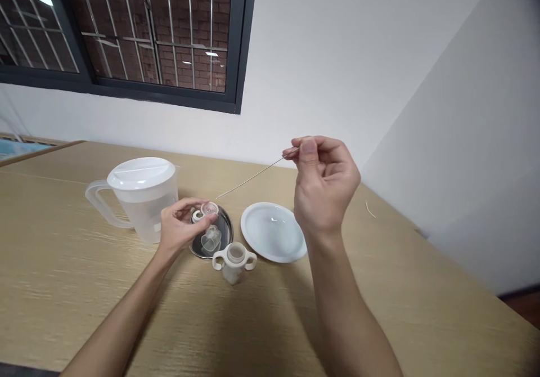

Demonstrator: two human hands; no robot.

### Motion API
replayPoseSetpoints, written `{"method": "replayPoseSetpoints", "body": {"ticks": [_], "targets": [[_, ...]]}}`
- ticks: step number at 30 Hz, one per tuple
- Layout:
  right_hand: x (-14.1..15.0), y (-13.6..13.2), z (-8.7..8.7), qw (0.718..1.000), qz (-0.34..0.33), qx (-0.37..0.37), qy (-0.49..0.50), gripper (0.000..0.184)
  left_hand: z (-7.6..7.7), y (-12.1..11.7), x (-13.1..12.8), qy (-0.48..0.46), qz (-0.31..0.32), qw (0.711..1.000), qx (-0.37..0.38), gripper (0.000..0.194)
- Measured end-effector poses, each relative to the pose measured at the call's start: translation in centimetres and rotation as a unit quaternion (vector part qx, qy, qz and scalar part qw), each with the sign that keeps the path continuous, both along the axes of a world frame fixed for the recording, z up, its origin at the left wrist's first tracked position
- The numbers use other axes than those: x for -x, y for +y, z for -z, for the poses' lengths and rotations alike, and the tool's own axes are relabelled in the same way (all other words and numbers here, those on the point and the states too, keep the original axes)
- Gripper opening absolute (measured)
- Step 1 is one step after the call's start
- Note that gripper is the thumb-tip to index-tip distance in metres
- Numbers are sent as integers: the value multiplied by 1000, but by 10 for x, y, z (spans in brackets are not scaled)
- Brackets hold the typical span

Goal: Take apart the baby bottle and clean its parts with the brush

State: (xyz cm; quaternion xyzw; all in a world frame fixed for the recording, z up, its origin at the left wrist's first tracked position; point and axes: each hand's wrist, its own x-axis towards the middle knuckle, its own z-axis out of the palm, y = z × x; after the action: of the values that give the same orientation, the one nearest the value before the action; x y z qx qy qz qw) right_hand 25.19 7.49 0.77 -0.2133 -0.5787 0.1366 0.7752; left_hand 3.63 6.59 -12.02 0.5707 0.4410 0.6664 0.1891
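Note:
Over the round metal tray [229,228], my left hand [179,228] is closed on a small cup lid [209,209], clear and white with a ring-like part at its side. Raised higher, my right hand [327,183] pinches the end of a thin, pale, stick-like length [255,175]. It slants down to the left, its free tip just above the lid; whether they touch I cannot tell. On the tray lies a clear plastic piece [211,238]. A white two-handled training cup [234,263] stands uncovered in front of the tray.
A translucent lidded pitcher [145,202] with liquid inside stands left of the tray. Right of the tray sits a white dish [272,232]. Another thin pale strand [370,209] lies on the wooden table [405,287] at the right. Behind are a wall and a barred window.

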Motion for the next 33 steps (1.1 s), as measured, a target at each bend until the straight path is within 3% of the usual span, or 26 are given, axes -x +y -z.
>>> {"method": "replayPoseSetpoints", "body": {"ticks": [10, 16, 25, 33], "targets": [[-25, 9, -2, 999, 36, -8, 24, 15, -9, 3, 9, -48, -55, 997, -36, 25], [-33, 8, -5, 998, 39, -11, 41, 17, -11, 4, 3, -40, -23, 998, 53, 31], [-34, 8, -5, 998, 54, -2, 36, 19, -4, 12, 10, 52, -46, 984, 162, 41], [-32, 6, -5, 998, 54, 1, 26, 21, 5, 18, 14, 143, -132, 948, 251, 43]]}}
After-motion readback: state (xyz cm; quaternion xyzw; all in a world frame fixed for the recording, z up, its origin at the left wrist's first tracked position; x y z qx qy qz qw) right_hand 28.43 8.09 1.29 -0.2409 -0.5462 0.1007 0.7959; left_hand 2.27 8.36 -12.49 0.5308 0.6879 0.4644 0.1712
